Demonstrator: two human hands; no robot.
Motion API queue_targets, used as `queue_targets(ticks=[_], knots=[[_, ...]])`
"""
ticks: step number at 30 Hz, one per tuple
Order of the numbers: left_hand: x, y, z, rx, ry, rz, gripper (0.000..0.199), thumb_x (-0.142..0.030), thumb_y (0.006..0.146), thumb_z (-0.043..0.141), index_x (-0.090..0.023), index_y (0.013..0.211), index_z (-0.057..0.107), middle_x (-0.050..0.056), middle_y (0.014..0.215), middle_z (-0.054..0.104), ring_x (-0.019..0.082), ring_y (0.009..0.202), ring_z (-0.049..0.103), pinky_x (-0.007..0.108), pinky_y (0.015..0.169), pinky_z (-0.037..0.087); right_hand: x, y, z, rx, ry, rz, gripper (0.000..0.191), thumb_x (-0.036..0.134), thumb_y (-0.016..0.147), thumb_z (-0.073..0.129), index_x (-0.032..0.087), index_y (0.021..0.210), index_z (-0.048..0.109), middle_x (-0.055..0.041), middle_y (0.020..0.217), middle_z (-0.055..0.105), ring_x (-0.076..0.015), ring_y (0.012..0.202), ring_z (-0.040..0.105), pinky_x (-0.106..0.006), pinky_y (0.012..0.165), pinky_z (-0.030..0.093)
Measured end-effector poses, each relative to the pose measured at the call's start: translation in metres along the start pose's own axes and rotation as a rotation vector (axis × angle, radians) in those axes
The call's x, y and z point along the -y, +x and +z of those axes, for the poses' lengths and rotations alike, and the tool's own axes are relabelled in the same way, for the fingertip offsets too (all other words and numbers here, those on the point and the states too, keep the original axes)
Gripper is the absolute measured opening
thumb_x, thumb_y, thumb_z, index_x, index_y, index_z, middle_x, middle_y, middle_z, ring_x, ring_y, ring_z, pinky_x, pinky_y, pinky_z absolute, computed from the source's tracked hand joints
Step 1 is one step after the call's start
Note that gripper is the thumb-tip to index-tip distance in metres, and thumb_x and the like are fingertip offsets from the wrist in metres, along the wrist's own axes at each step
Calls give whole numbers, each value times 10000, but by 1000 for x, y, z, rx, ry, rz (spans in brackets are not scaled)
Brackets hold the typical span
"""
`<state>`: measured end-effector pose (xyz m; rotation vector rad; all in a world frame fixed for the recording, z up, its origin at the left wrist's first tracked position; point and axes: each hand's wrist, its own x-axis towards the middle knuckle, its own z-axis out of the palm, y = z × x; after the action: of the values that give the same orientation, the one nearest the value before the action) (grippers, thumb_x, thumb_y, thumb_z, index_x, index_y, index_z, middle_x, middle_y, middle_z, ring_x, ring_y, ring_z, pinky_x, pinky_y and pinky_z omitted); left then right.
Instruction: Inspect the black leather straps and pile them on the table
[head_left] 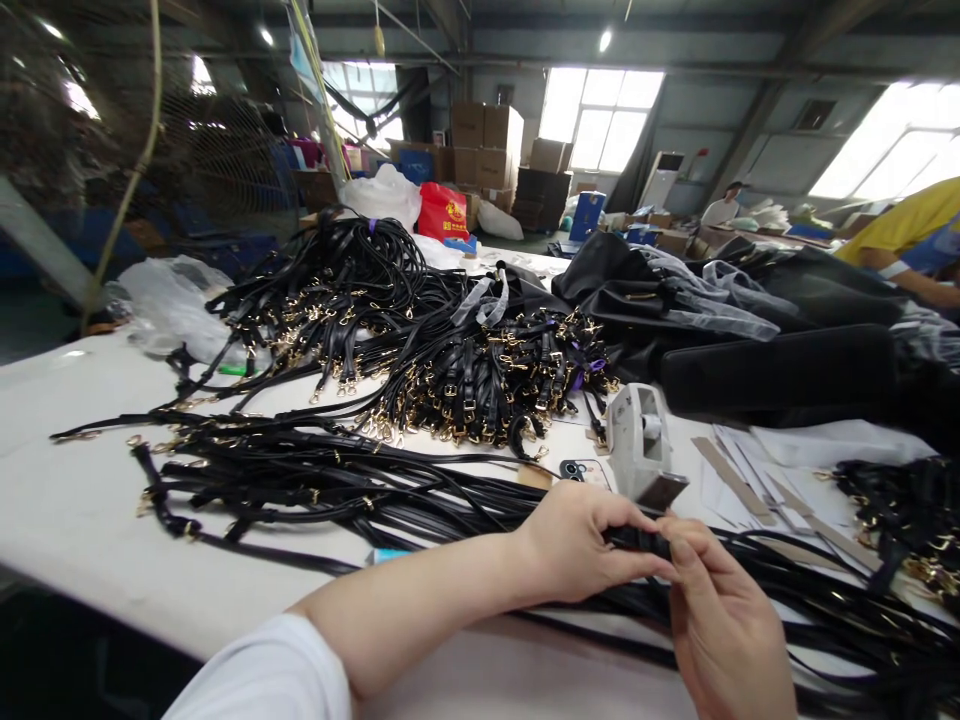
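My left hand reaches across from the left, thumb and fingers closed around a black strap. Facing it, my right hand pinches the same strap, so the fingertips of both hands nearly meet. Part of the strap is hidden by the fingers. Beneath and beside the hands runs a long bundle of black straps with gold buckles and clasps. Just behind the hands stands a grey-white tape dispenser. A phone lies to its left, partly covered.
On the white table, a large heap of straps with gold hardware lies further back. Black bags, partly in clear plastic, pile up at the right near cardboard strips. A co-worker's arm shows at the far right.
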<state>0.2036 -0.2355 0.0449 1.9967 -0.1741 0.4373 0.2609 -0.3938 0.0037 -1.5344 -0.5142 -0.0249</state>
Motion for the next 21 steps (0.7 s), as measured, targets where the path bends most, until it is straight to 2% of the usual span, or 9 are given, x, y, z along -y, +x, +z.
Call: queue_targets(ticks=[7,16,21], knots=[[4,0,6,-3,76,25,344,-383,685,857,-149,925,780,42,781,767,134,650,675,190,612,459,-2,-1,-2,46,11,-16,266,446,888,655,201,783,643,-42,886,624,-223,887,600,-399,937,474],[-7,5,-23,100,54,66,291,-373,751,811,-154,940,783,37,820,771,119,675,677,164,612,458,3,10,-18,333,2,-24,183,352,922,609,222,801,655,-40,880,606,-227,917,568,-418,1066,366],[-2,5,-19,158,69,107,299,-349,780,792,-134,987,776,41,807,767,111,659,665,165,594,439,5,9,-15,315,13,-84,171,287,919,615,228,759,614,-13,833,556,-199,880,537,-427,1132,285]])
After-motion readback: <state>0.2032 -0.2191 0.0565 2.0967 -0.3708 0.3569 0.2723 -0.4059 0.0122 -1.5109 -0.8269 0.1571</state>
